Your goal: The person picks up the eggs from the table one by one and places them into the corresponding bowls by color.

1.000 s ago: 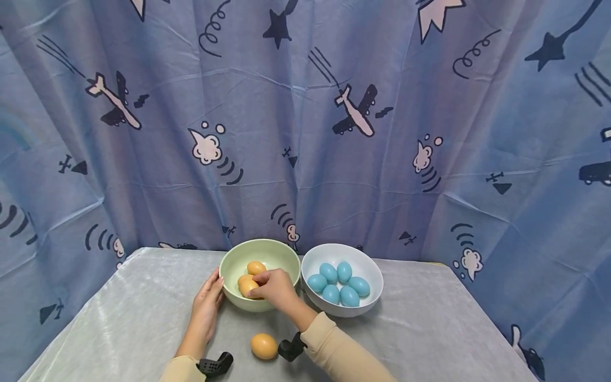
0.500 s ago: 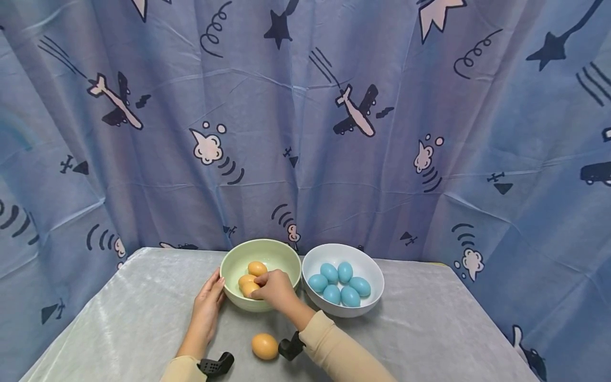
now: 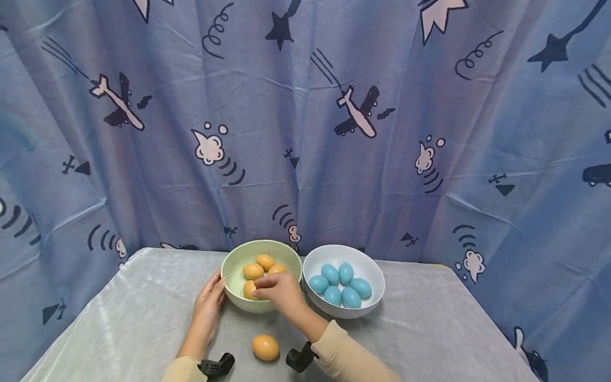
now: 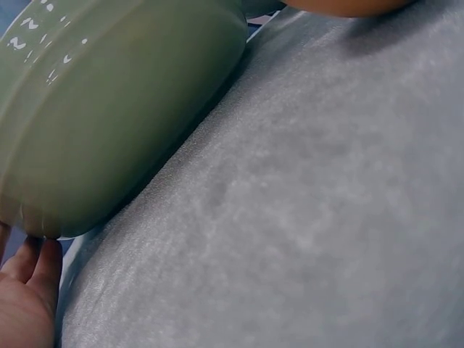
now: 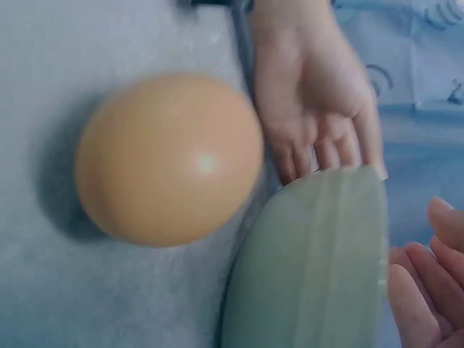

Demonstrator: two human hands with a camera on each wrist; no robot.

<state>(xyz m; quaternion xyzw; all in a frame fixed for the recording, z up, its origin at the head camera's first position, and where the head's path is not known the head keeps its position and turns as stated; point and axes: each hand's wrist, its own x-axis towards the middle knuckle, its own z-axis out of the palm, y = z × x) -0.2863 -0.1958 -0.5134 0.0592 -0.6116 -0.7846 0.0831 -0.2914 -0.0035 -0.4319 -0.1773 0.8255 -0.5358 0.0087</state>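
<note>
In the head view, my left hand (image 3: 209, 303) rests its fairly straight fingers against the left side of a light green bowl (image 3: 230, 273). The left wrist view shows those fingertips (image 4: 49, 254) touching the bowl's outer wall. Over the bowl's near right part is my right hand (image 3: 282, 295), its fingers loose and holding nothing. Several orange eggs lie inside; one egg (image 3: 249, 289) is right by the right fingertips, and another egg (image 3: 277, 269) is partly covered by that hand. On the cloth in front lies a single orange egg (image 3: 265, 347), large in the right wrist view.
A white bowl (image 3: 377, 289) with several blue eggs (image 3: 351, 297) stands close to the right of the green bowl. Grey cloth (image 3: 439, 329) covers the table. A blue patterned curtain (image 3: 305, 159) hangs behind it.
My right hand has let go of an orange egg in the green bowl and shifted slightly right. The eggs inside have spread apart. My left hand stays at the bowl.
</note>
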